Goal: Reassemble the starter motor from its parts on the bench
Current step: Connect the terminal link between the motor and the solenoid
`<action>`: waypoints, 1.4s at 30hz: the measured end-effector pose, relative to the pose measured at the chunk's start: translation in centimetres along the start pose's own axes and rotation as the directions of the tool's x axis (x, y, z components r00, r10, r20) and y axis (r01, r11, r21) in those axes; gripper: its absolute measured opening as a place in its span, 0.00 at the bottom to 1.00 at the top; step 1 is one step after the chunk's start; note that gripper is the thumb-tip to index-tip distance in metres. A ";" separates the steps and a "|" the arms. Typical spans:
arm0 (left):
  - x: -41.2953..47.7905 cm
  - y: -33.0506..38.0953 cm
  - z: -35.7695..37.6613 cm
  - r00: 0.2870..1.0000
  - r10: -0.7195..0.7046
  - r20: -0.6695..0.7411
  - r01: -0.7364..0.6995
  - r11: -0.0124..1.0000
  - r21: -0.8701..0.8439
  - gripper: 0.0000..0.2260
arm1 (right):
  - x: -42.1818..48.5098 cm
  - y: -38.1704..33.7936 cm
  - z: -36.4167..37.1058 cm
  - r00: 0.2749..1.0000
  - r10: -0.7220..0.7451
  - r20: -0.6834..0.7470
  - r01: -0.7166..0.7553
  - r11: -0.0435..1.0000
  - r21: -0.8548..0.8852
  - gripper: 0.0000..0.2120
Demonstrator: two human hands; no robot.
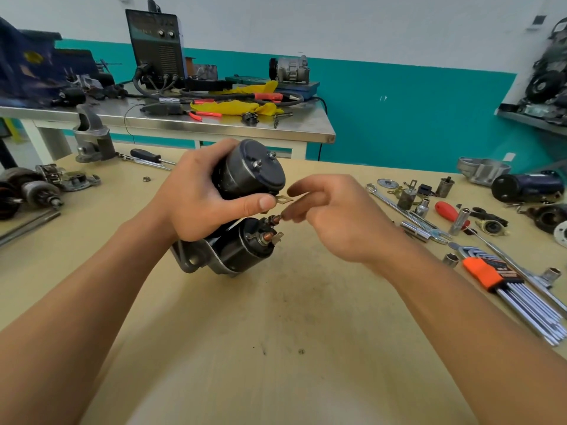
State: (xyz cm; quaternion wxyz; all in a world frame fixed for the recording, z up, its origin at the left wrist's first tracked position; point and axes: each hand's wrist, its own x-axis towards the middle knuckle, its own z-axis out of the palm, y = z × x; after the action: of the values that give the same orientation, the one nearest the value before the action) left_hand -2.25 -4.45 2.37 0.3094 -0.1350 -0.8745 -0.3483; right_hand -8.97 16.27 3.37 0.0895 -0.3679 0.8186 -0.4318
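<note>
The starter motor [250,173], dark and cylindrical, is held tilted above the wooden bench [276,317]. Its black solenoid [245,246] hangs below, with two copper terminal studs facing right. My left hand [196,197] grips the motor body, and its thumb presses against a small brass terminal tab [283,199]. My right hand [334,216] is at the upper copper stud [274,220], its fingertips pinching a small part there. What sits between those fingertips is too small to identify.
Sockets, a spanner, a red-handled screwdriver [448,211] and an orange hex key set [503,280] lie at the right. An armature [27,191], a housing [92,139] and a loose nut [146,179] lie at the left. A steel table [171,121] stands behind.
</note>
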 end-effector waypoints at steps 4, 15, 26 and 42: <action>0.0 -0.1 0.0 1.000 0.010 -0.004 -0.010 1.000 0.008 0.27 | 0.0 -0.4 0.1 0.998 0.003 -0.064 0.011 0.978 0.206 0.30; 0.0 -0.2 0.0 1.000 0.014 -0.003 -0.014 1.000 -0.001 0.27 | 0.0 0.5 0.9 0.993 -0.073 -0.092 0.081 0.993 0.083 0.29; -0.1 -0.2 -0.1 1.000 -0.005 0.004 0.005 1.000 -0.008 0.28 | -0.9 0.5 1.4 0.984 -0.138 -0.113 0.123 0.984 -0.130 0.32; 0.0 -0.1 0.0 0.999 0.034 -0.007 -0.034 0.999 -0.012 0.28 | -0.8 0.9 1.8 0.980 -0.175 -0.096 0.173 0.984 -0.035 0.33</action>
State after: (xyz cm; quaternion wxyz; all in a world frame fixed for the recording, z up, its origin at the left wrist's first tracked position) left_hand -2.27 -4.54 2.30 0.3176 -0.1506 -0.8689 -0.3486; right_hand -7.99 15.97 1.42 0.0058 -0.4175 0.7925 -0.4446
